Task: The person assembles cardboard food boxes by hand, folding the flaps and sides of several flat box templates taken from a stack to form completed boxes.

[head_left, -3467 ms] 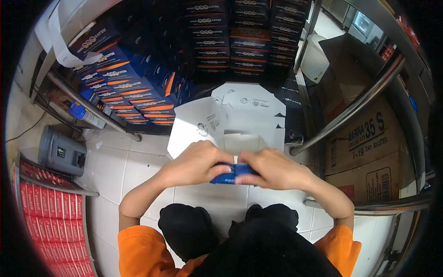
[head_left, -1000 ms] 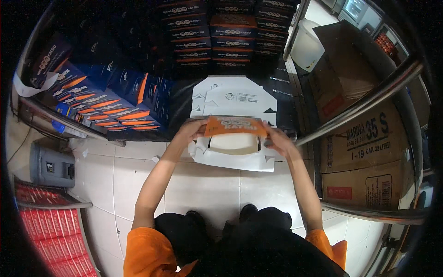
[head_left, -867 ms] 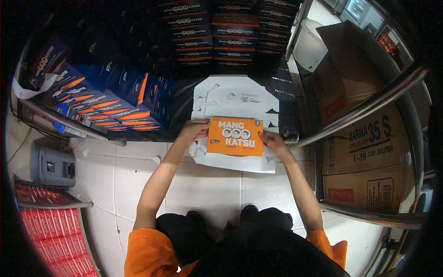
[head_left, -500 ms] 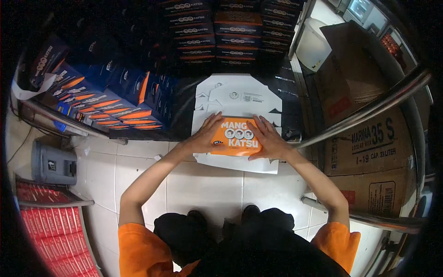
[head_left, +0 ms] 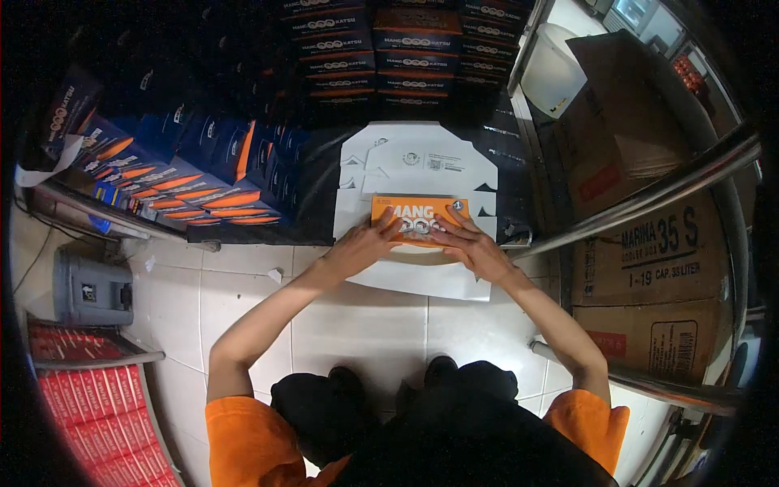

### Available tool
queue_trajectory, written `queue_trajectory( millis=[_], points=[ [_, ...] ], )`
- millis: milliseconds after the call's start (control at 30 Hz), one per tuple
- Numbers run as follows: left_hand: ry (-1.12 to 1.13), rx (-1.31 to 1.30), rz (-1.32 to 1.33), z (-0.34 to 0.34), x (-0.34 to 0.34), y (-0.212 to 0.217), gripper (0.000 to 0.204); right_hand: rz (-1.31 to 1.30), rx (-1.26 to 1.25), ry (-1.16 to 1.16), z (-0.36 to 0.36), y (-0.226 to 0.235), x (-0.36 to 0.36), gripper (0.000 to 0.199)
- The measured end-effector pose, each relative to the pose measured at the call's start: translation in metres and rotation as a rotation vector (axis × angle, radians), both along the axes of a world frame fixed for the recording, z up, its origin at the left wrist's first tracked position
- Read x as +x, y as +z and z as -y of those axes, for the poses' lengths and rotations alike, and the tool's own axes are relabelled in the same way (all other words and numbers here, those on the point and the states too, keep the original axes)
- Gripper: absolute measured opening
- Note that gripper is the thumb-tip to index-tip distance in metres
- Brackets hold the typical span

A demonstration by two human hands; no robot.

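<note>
Fingers of the left hand [head_left: 363,248] and right hand [head_left: 483,256] lie spread apart over the orange lid [head_left: 419,214]; no pinch seen, thumb contact not clear. The lid sits at centre frame, cream interior showing along its lower edge. Its box rests on white card [head_left: 430,162], which reaches up toward upper centre. Judgement: pressure is best kept light and equal from both sides, lest the lid skew or crease; thumbs should guide the lower edge, and the card beneath needs to stay flat. Blue boxes [head_left: 174,178] stand stacked, upper left.
</note>
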State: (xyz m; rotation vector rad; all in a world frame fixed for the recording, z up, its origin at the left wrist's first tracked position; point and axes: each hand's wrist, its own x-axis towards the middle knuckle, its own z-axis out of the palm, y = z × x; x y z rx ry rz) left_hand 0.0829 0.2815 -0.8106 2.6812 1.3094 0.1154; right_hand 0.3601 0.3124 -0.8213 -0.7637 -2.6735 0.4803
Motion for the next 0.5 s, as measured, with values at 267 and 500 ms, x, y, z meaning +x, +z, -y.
queue_trajectory(
  millis=[267,500],
  points=[
    [0.319,-0.236,0.461,0.022,-0.004,-0.028,0.07,-0.089,0.005,-0.597,0.028,-0.006,0.0,0.061],
    [0.419,-0.5,1.474,-0.033,0.011,0.021,0.07,-0.965,-0.868,-0.714,-0.019,0.058,-0.036,0.055]
  ],
)
